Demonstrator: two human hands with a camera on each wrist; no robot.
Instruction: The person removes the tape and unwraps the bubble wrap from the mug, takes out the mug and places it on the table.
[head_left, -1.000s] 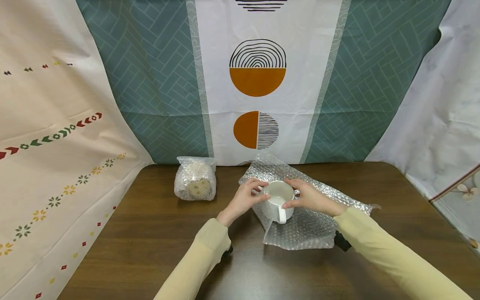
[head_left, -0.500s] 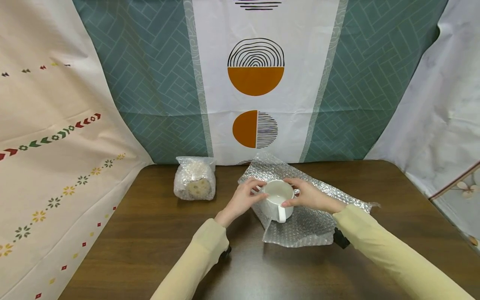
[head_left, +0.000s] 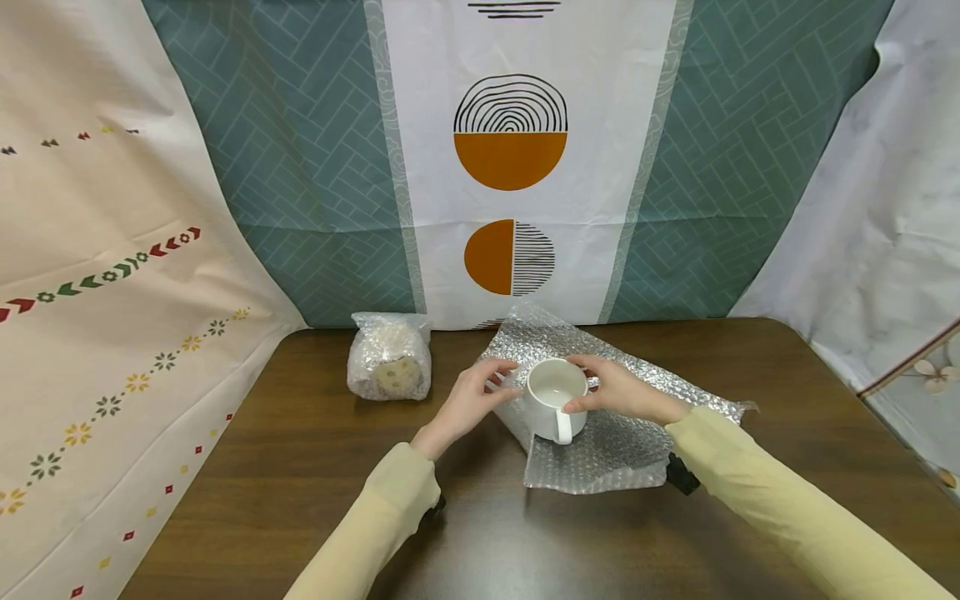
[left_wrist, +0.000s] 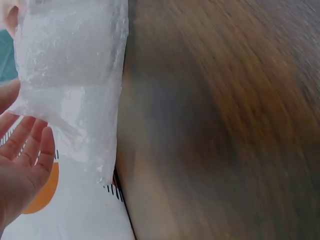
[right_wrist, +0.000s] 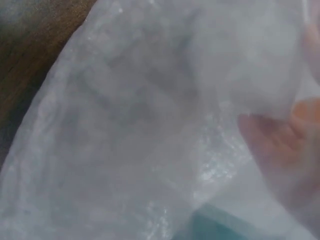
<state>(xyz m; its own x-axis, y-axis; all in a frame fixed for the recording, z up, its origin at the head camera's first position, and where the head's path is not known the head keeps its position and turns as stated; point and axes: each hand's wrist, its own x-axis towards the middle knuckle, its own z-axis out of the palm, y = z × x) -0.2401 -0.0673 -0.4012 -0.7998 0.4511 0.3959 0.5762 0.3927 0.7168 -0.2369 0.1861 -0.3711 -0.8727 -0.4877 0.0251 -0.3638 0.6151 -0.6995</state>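
A white mug (head_left: 557, 392) stands upright on a sheet of bubble wrap (head_left: 618, 454), its opening up and one handle toward the front. My right hand (head_left: 618, 390) holds the mug at its right side, thumb near the front rim and fingers behind. In the right wrist view the wrap hides much of the mug. My left hand (head_left: 467, 400) is just left of the mug, apart from it, with thumb and fingers spread. The left wrist view has those fingers (left_wrist: 30, 140) right at a corner of the wrap.
A bundle in bubble wrap (head_left: 390, 358) sits at the back left of the brown wooden table (head_left: 300, 492). Patterned cloths hang behind the table (head_left: 510, 167) and at both sides. The wrap reaches to the table's back edge and far to the right.
My left hand has let go of the mug's left side and moved a little to the left. My right hand and the mug stay in place.
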